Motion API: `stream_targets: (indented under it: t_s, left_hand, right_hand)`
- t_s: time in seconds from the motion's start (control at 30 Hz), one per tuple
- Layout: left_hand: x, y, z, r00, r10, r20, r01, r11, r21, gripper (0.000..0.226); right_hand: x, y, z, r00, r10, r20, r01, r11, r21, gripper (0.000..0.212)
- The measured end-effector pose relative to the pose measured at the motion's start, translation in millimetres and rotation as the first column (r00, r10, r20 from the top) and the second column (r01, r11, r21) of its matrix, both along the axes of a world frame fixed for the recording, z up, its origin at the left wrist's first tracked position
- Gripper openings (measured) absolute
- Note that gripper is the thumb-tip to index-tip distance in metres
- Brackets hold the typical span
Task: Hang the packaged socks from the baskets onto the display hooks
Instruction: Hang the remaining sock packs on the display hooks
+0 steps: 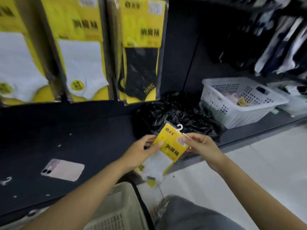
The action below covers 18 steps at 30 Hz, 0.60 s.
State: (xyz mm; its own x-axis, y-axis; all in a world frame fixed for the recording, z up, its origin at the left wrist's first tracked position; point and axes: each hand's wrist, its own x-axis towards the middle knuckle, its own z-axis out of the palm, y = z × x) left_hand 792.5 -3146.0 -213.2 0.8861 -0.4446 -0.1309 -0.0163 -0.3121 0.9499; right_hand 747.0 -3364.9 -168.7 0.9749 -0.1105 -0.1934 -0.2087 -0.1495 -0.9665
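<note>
I hold one yellow sock pack [167,150] with white socks and a white plastic hanger hook [179,127] at its top, low in front of the dark shelf. My left hand [141,151] grips its left edge, thumb on the front. My right hand [201,146] pinches its upper right corner. Above hang more yellow packs: two with white socks [81,52] and one with black socks [142,52]. A beige basket [116,211] sits under my left forearm; its contents are hidden.
A white perforated basket [239,102] stands on the shelf at the right, beside a crumpled black plastic bag [174,112]. A pink phone [64,170] and a loose white hook [6,180] lie on the dark shelf [74,138]. Folded clothes fill the upper right. My knee [191,213] is below.
</note>
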Motion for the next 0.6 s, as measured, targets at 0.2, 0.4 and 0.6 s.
stream_targets:
  t_s: [0.2, 0.4, 0.6]
  left_hand:
    - [-8, 42, 109, 0.959, 0.262, 0.109, -0.217, 0.924, -0.314, 0.018]
    - [-4, 92, 182, 0.845, 0.525, 0.098, -0.429, 0.777, -0.461, 0.012]
    - [17, 121, 224, 0.739, 0.669, 0.081, -0.545, 0.665, -0.511, 0.017]
  right_hand:
    - [17, 57, 112, 0.969, 0.058, 0.239, -0.066, 0.998, 0.025, 0.012]
    - [42, 129, 178, 0.933, 0.061, 0.353, -0.121, 0.981, 0.151, 0.014]
    - [70, 180, 210, 0.925, -0.02, 0.379, -0.063, 0.977, 0.205, 0.017]
